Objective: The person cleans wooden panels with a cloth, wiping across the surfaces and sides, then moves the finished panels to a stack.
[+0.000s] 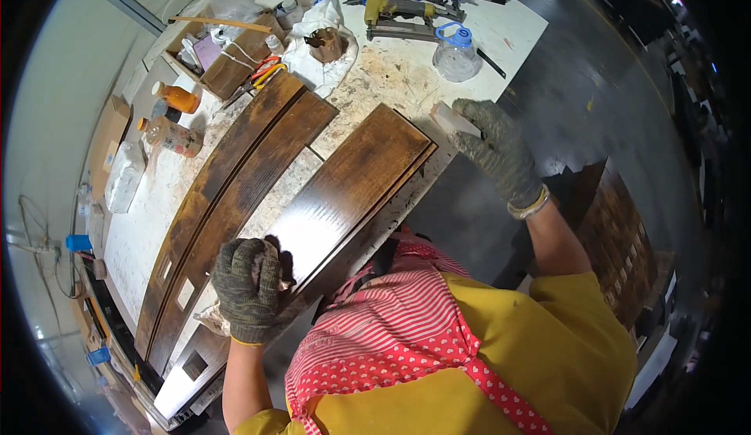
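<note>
My left hand (247,290), in a dark grey knit glove, is closed around a crumpled pale rag (213,319) at the lower end of a brown stained wooden board (371,153). The glove hides most of the rag. Light glares off the board's glossy middle, and a square hole shows near its lower end. Beyond the board's right end, my gloved right hand (501,153) grips a pale, flat-sided block (455,120) between thumb and fingers, off the table edge. Two more curved brown boards (262,153) lie side by side to the left, with rectangular slots in their lower ends.
At the back of the stained white table (407,75) lie nail guns (399,12) and a clear jug (457,55) with a blue lid. A brown-stained cup (325,45) stands on white cloth. Cardboard box, pliers and bottles (174,136) sit left. Stacked wood (618,235) stands right.
</note>
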A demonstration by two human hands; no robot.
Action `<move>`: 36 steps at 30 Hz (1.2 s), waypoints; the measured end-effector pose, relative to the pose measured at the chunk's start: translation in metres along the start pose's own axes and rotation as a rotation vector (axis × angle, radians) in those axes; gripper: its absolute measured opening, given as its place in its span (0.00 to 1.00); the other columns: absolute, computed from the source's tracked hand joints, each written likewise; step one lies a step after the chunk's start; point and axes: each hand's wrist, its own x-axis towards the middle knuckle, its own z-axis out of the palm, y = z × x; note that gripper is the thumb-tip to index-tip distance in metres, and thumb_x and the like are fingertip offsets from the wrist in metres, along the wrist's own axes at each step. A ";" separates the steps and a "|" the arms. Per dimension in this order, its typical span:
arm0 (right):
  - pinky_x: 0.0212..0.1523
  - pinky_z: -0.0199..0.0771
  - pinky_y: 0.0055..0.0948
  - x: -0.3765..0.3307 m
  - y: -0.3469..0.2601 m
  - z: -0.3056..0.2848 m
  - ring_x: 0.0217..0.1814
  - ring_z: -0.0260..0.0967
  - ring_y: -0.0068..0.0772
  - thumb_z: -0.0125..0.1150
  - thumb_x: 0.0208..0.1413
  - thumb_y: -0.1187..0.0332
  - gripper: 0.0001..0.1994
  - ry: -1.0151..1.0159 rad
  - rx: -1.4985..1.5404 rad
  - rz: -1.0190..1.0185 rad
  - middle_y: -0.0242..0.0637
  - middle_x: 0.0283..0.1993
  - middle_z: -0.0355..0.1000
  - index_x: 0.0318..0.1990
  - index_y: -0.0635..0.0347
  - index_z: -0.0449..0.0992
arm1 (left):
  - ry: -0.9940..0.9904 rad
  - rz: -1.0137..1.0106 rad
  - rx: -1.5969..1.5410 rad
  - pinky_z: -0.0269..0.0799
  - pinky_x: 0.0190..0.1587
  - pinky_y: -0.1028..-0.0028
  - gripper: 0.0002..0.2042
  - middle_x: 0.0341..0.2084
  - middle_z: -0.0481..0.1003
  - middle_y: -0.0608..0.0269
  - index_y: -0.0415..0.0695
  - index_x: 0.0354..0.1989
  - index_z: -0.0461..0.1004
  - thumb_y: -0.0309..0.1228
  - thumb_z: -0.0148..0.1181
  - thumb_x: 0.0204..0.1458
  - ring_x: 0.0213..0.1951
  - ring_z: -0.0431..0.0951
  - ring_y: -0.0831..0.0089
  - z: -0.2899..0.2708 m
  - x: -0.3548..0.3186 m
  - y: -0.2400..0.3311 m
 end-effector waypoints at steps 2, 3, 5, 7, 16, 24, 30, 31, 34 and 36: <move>0.49 0.72 0.31 -0.018 0.005 0.013 0.49 0.73 0.37 0.64 0.58 0.67 0.19 0.218 -0.178 -0.088 0.42 0.46 0.74 0.55 0.64 0.74 | -0.010 0.011 -0.020 0.71 0.40 0.62 0.09 0.34 0.73 0.49 0.39 0.38 0.75 0.31 0.61 0.52 0.37 0.76 0.51 -0.002 0.000 0.002; 0.49 0.73 0.34 -0.025 0.001 0.021 0.48 0.73 0.42 0.63 0.56 0.69 0.18 0.259 -0.137 -0.058 0.44 0.48 0.73 0.55 0.61 0.74 | -0.018 0.015 -0.033 0.71 0.40 0.63 0.09 0.34 0.73 0.50 0.39 0.39 0.75 0.31 0.61 0.52 0.36 0.77 0.51 -0.003 0.000 0.002; 0.49 0.73 0.35 -0.028 -0.004 0.032 0.48 0.73 0.44 0.64 0.55 0.69 0.19 0.272 -0.236 -0.084 0.44 0.49 0.73 0.54 0.61 0.75 | -0.014 0.035 -0.041 0.71 0.40 0.63 0.09 0.35 0.74 0.50 0.39 0.39 0.76 0.30 0.60 0.52 0.36 0.77 0.52 -0.002 -0.002 -0.002; 0.49 0.74 0.40 -0.031 -0.015 0.038 0.50 0.73 0.47 0.67 0.51 0.67 0.23 0.244 -0.363 -0.080 0.44 0.51 0.73 0.56 0.57 0.73 | -0.007 0.059 -0.051 0.71 0.40 0.63 0.09 0.35 0.74 0.50 0.39 0.39 0.76 0.30 0.60 0.52 0.37 0.77 0.52 -0.002 -0.003 -0.006; 0.50 0.75 0.42 -0.064 -0.039 0.092 0.49 0.72 0.48 0.66 0.53 0.65 0.24 0.151 -0.340 -0.341 0.47 0.49 0.72 0.57 0.57 0.70 | 0.213 0.026 -0.299 0.70 0.47 0.67 0.07 0.38 0.75 0.57 0.37 0.42 0.75 0.25 0.56 0.59 0.43 0.76 0.64 -0.019 -0.026 -0.022; 0.50 0.75 0.38 -0.051 -0.038 0.098 0.47 0.73 0.47 0.66 0.54 0.65 0.18 0.427 -0.265 -0.031 0.46 0.45 0.74 0.51 0.60 0.74 | 0.329 -0.515 0.180 0.71 0.54 0.64 0.18 0.52 0.73 0.49 0.35 0.54 0.72 0.38 0.53 0.64 0.52 0.74 0.60 -0.201 -0.174 -0.207; 0.47 0.77 0.37 -0.072 -0.060 0.124 0.47 0.75 0.42 0.66 0.55 0.59 0.19 0.377 -0.224 -0.236 0.45 0.44 0.74 0.50 0.59 0.74 | 0.221 -0.556 0.492 0.71 0.37 0.67 0.13 0.30 0.78 0.49 0.38 0.41 0.76 0.34 0.49 0.61 0.33 0.76 0.59 -0.238 -0.300 -0.290; 0.46 0.77 0.36 -0.066 -0.055 0.114 0.46 0.75 0.43 0.66 0.55 0.60 0.18 0.444 -0.235 -0.112 0.44 0.44 0.74 0.49 0.58 0.73 | 0.199 -0.697 0.512 0.72 0.40 0.64 0.16 0.35 0.79 0.51 0.42 0.43 0.77 0.41 0.50 0.62 0.35 0.77 0.59 -0.241 -0.323 -0.305; 0.42 0.76 0.38 -0.064 -0.046 0.113 0.41 0.74 0.43 0.66 0.54 0.62 0.19 0.447 -0.514 -0.147 0.45 0.43 0.73 0.50 0.58 0.71 | 0.518 -0.919 0.091 0.69 0.54 0.63 0.20 0.48 0.77 0.49 0.36 0.51 0.74 0.42 0.53 0.63 0.50 0.76 0.56 -0.230 -0.357 -0.356; 0.42 0.76 0.39 -0.081 -0.058 0.155 0.44 0.73 0.42 0.65 0.54 0.61 0.18 0.408 -0.572 -0.252 0.45 0.42 0.72 0.49 0.57 0.71 | 0.426 -0.866 0.308 0.68 0.54 0.65 0.22 0.47 0.77 0.50 0.37 0.52 0.74 0.45 0.52 0.63 0.50 0.76 0.57 -0.227 -0.352 -0.341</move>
